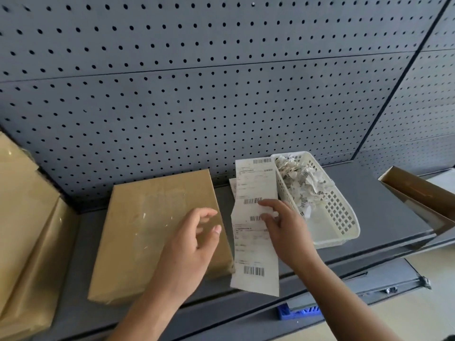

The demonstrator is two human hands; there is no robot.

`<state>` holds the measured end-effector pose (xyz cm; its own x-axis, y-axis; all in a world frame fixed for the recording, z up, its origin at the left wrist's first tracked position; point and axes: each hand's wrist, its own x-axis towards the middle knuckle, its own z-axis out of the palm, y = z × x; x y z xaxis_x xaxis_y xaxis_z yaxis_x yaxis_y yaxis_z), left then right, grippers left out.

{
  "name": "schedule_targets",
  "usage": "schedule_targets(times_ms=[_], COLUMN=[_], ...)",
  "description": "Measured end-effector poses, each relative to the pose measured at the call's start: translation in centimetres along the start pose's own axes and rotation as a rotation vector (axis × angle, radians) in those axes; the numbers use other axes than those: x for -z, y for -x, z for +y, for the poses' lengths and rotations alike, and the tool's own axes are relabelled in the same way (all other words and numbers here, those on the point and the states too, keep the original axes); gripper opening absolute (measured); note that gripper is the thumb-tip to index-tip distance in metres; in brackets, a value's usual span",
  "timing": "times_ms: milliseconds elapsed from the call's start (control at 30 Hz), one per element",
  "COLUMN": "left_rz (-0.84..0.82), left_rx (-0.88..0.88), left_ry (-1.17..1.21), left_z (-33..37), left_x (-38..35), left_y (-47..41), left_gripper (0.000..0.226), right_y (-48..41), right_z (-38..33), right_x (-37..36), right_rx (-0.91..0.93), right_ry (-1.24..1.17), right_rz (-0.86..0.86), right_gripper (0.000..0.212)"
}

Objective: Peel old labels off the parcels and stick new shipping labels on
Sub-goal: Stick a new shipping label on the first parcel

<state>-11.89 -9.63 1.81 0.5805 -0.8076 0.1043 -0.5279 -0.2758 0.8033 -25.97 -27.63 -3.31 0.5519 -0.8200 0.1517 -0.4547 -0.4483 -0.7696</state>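
Left hand (189, 239) open above parcel (157, 232), right hand (283, 230) pinching label strip (254, 232), basket (344, 217) of peeled scraps (300, 178) beside it

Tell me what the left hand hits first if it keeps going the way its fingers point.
Probably the label strip: the left hand hovers over the brown parcel, fingers aimed right toward it. Depth is uncertain.

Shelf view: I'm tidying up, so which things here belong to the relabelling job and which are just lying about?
Job:
- flat brown paper-wrapped parcel, label residue on top
- long white strip of barcode shipping labels, under the right hand
- white plastic basket of crumpled old labels
- left hand

Lying about:
- open cardboard box
- blue plastic object
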Motion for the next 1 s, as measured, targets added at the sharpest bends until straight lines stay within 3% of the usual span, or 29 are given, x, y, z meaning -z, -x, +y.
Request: schedule_targets(times_ms=[167, 267, 333, 433, 533, 600, 733, 1000], left_rz=[-0.147, -0.196, -0.166, -0.127, -0.109, -0.106, -0.134, -0.175], left_rx=[0.059, 0.055, 0.044, 0.046, 0.060, 0.050, 0.057, 0.246], left_ry=[0.293, 0.574, 0.621, 0.645, 0.650, 0.658, 0.650, 0.903], left_z=[2.5, 4.5, 5.6, 6.4, 7.0, 7.2, 7.6, 7.4], left_x=[-0.8, -1.1, -1.1, -1.2, -1.4, -1.4, -1.3, -0.8], left_y=[-2.9, -4.2, -4.9, -5.6, -5.8, -5.8, -5.9, -6.3], left_gripper=[0.043, 0.037, 0.024, 0.012, 0.012, 0.015, 0.021, 0.016], right_y=[-0.3, -0.8, -1.2, -1.5, -1.3, -1.1, -1.3, -1.7], right_z=[-4.2, -4.6, -4.4, -4.3, -4.9, -5.6, -6.3, -6.0], right_x=[4.6, 6.3, 6.8, 7.3, 7.4, 7.1, 6.6, 6.2], right_rx=[0.126, 0.109, 0.086, 0.145, 0.319, 0.434, 0.562, 0.592], right_ry=[-0.178, -0.284, -0.308, -0.145, 0.231, 0.324, 0.308, 0.220], right_rz=[-0.014, -0.056, -0.061, 0.002, 0.131, 0.175, 0.210, 0.213], right_gripper=[0.018, 0.018, 0.018, 0.016, 0.027, 0.031, 0.026, 0.017])
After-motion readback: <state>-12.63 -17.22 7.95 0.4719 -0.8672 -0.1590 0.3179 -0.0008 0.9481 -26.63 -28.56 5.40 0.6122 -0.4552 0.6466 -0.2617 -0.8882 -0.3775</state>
